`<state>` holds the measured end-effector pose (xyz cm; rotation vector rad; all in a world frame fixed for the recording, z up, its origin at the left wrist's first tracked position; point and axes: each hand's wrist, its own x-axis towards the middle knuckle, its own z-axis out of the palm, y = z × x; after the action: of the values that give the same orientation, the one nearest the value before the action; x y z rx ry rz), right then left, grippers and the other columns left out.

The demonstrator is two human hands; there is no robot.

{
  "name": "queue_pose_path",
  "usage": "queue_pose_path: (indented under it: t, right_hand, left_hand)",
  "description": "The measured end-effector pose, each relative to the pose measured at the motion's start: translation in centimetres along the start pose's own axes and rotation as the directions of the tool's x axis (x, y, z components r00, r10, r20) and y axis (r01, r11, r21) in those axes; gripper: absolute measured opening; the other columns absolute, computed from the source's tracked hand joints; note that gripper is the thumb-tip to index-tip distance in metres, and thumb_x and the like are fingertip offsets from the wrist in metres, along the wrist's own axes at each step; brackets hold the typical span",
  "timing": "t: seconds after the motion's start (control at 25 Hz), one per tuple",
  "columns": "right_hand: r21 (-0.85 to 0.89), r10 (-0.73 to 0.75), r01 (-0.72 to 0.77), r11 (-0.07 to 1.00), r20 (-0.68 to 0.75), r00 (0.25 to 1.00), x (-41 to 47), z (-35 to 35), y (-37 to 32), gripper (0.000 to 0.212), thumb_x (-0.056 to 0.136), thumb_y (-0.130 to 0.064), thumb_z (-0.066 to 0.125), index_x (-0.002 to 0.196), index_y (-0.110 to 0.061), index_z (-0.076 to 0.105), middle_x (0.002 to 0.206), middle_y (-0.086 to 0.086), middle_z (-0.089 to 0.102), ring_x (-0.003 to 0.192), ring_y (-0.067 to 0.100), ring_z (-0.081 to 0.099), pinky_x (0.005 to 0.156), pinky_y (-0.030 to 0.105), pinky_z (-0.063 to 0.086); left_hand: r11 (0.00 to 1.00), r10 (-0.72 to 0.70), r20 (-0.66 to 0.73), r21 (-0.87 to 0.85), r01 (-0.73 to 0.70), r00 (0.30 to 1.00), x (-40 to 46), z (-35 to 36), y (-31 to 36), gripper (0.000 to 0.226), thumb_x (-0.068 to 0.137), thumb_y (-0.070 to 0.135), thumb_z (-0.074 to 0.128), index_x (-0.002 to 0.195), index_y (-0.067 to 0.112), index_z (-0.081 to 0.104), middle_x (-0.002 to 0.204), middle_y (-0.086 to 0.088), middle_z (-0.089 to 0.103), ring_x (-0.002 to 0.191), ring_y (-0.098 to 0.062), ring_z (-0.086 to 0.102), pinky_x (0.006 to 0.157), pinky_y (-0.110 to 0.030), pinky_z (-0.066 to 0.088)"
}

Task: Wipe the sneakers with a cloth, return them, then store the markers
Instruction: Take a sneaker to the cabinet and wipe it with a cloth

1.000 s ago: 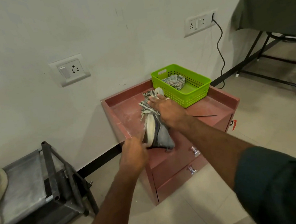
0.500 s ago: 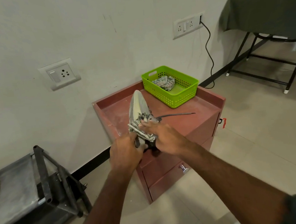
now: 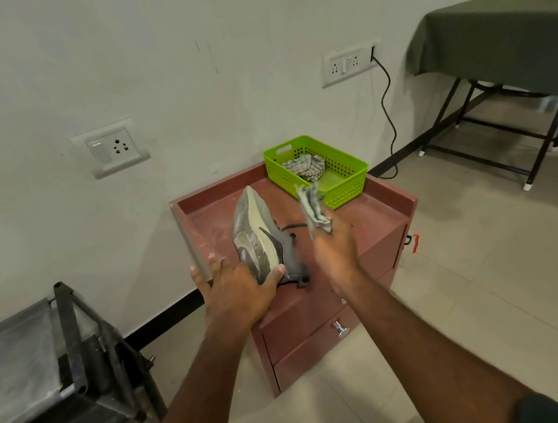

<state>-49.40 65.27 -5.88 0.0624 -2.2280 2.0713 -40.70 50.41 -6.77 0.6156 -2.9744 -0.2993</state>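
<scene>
The cloth (image 3: 315,212) has just come off the sneaker (image 3: 259,237). Half a second ago both hands were bunched together on the shoe, with the cloth pressed against it. Now the right hand (image 3: 337,257) has swung away to the side, and its fingers pinch the striped cloth, which flaps up in the air near the green basket (image 3: 344,192). It looks blurry, so it is moving fast.

The left hand (image 3: 241,291) grips the heel end of the sneaker with thumb and fingers curled round it. The shoe is tipped on its side over the red worktop (image 3: 390,206), toe pointing at the wall, pale sole showing. A dark lace trails out behind it.

I think the wiping of this shoe may be done, or the person is just shaking the cloth before another rub. If it is done, the shoe should go back next, maybe to the dark rack (image 3: 77,339) on the left. A second rag (image 3: 306,169) lies in the basket. I can't see any markers.
</scene>
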Motion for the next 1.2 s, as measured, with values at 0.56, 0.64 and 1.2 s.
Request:
queue_pose_path:
  t: [0.56,0.64,1.2]
  right_hand:
    - [0.369,0.326,-0.434,0.822,0.320,0.890,-1.5,3.5,0.5,0.029,0.084,-0.026,0.065,0.109,-0.015,0.075,0.097,0.006,0.078,0.086,0.024,0.074,0.078,0.042,0.062]
    - [0.442,0.442,-0.679,0.587,0.527,0.726,-2.5,2.9,-0.1,0.041,0.093,-0.034,0.049,0.116,-0.009,0.073,0.091,0.010,0.076,0.075,0.023,0.072,0.069,0.038,0.061]
    - [0.184,0.331,-0.358,0.916,0.161,0.930,-0.1,-1.1,0.4,0.010,0.096,-0.018,0.067,0.103,-0.014,0.073,0.100,0.009,0.078,0.090,0.024,0.075,0.083,0.045,0.062]
  left_hand:
    - [0.747,-0.084,-0.224,-0.659,-0.087,0.971,0.6,0.3,1.7,0.085,0.056,0.063,0.082,0.127,0.029,0.052,0.121,0.004,0.064,0.118,-0.016,0.057,0.107,-0.027,0.034]
    - [0.590,-0.142,-0.198,-0.804,-0.078,0.970,0.3,-0.1,1.9,0.104,0.041,0.063,0.091,0.131,0.032,0.048,0.121,0.010,0.065,0.111,-0.010,0.062,0.098,-0.033,0.050]
    - [0.930,0.364,0.074,-0.080,-0.358,0.928,0.3,0.5,-0.5,0.115,0.075,0.060,0.073,0.158,0.031,-0.002,0.167,0.011,0.006,0.154,-0.015,0.002,0.121,-0.053,0.010]
